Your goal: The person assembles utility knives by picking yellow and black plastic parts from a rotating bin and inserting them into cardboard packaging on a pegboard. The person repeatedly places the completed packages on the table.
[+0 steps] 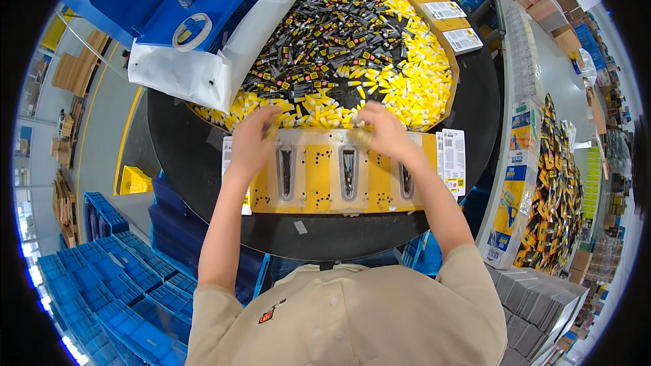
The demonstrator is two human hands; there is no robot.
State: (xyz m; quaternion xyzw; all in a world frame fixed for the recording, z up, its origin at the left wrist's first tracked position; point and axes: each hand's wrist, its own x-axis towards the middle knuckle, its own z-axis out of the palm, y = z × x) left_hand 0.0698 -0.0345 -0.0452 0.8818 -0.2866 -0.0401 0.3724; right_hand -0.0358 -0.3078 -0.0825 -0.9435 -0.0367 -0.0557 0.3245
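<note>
My left hand [260,129] is over the upper left edge of a yellow fixture [316,178], blurred by motion. My right hand [380,129] is over the same edge, farther right, and blurred too. A yellowish smear shows at the fingers of each; whether they hold something is unclear. Three slots line the fixture, with dark contents in the middle slot [349,175]; my right forearm partly covers the right one. Beyond my hands lie a heap of small black tubes [325,35] with yellow labels and many yellow, white-ended conical pieces [424,81].
Printed cards [451,162] flank the fixture on the round black table [325,236]. More cards [445,10] line a yellow strip at upper right. A blue machine [117,0], tape roll [191,32] and white sheeting [178,73] stand upper left. Blue crates [101,279] sit lower left.
</note>
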